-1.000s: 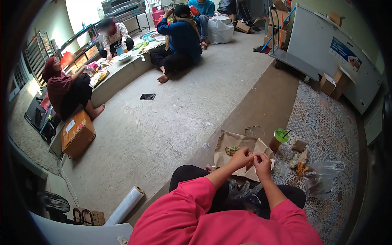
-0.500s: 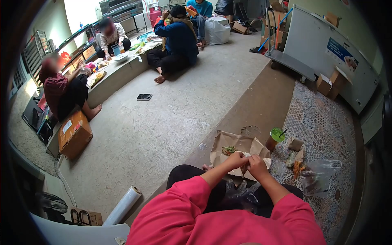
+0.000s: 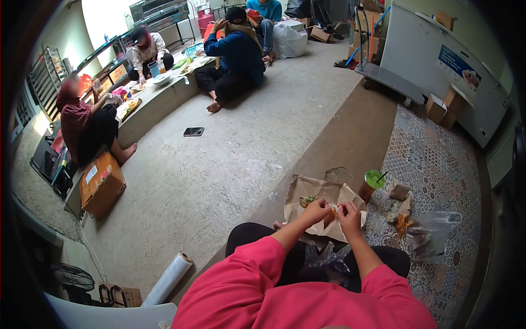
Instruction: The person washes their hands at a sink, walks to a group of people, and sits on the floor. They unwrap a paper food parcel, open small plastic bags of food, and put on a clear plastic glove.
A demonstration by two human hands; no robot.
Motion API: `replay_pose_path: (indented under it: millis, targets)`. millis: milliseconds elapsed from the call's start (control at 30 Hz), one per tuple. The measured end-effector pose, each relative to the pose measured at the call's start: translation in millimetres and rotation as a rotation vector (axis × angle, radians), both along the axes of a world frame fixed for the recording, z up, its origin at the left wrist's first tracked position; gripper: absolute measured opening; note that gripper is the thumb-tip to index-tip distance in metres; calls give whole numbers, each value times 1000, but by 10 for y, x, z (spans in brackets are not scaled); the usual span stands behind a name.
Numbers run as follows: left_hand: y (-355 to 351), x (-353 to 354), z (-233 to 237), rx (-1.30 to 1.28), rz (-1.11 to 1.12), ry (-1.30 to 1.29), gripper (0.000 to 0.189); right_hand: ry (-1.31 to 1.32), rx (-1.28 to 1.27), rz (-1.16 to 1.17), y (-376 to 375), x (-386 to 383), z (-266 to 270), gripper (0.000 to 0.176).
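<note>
My left hand [image 3: 317,211] and my right hand [image 3: 349,216] are close together over an opened sheet of brown wrapping paper [image 3: 323,186]. The fingers of both are pinched on a small clear plastic bag [image 3: 330,217] with something orange-brown in it. Its exact contents are too small to make out. Some greenish food [image 3: 308,201] lies on the paper, just beyond my left hand. To the right of the paper stands a clear plastic cup [image 3: 372,185] of brown drink with a green top and a dark straw.
Right of the cup are a crumpled brown wrapper [image 3: 400,192], orange food scraps [image 3: 404,224] and a clear plastic bag [image 3: 435,236]. A phone [image 3: 194,131] lies on the floor. Several people sit around food on a low ledge [image 3: 159,104]. A flatbed trolley [image 3: 392,83] stands by a white chest freezer [image 3: 427,55].
My hands have drawn slightly apart, and more of the small bag with its orange-brown contents shows between them. The view has shifted a little.
</note>
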State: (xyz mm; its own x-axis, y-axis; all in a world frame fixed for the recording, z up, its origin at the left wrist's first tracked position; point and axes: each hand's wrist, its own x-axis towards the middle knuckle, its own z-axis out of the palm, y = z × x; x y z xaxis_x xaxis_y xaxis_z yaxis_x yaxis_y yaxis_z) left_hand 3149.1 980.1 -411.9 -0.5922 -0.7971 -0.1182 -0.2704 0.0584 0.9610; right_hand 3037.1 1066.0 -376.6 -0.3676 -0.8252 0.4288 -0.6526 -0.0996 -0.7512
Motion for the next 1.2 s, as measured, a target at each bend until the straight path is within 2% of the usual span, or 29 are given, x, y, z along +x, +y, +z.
replay_pose_path:
  millis: [33, 67, 133, 167, 200, 267, 333, 400, 500, 567, 733, 800, 933, 1000, 1067, 1133, 1200]
  targets:
    - [11, 27, 98, 118, -38, 33, 19, -60, 63, 86, 6, 4, 120, 9]
    - [10, 22, 143, 122, -43, 31, 19, -63, 67, 81, -15, -16, 135, 9]
    - [33, 11, 181, 136, -72, -4, 22, 90, 151, 241, -7, -65, 130, 9]
    - [28, -16, 99, 45, -46, -16, 23, 112, 152, 242, -26, -94, 63, 10]
    - [27, -23, 71, 43, -46, -12, 23, 116, 150, 241, -16, -114, 48, 10]
    - [27, 2, 88, 94, -36, -67, 24, 301, 157, 303, 0, -91, 88, 12]
    - [49, 38, 164, 122, -42, -84, 25, 364, 133, 301, 12, -70, 81, 12]
    - [66, 63, 243, 150, -53, -106, 27, 576, 136, 309, 20, -57, 52, 13]
    - [63, 43, 277, 274, -79, -100, 23, 665, 28, 254, 13, -31, -5, 14]
    - [63, 25, 242, 376, -48, 24, 22, 654, 4, 227, -5, -1, 31, 14]
    - [50, 10, 211, 215, -6, 37, 18, 635, -107, 91, -93, 20, 16, 12]
    - [32, 6, 207, 84, 24, -42, 17, 607, -122, 68, -114, 43, -16, 11]
    - [79, 18, 235, -20, 26, -38, 18, 413, -104, -78, -79, 85, -195, 7]
    - [62, -3, 178, -145, 17, -40, 19, -112, 54, -149, -54, 117, -228, 6]
    - [26, -10, 103, -140, 0, -29, 18, -193, 86, -169, -79, 68, -304, 9]
    - [-10, -2, 89, -44, -53, 29, 16, -659, 127, -93, -121, -17, -485, 10]
    - [-57, 31, 91, 21, -41, 88, 17, -495, 238, 80, -91, -84, -249, 10]
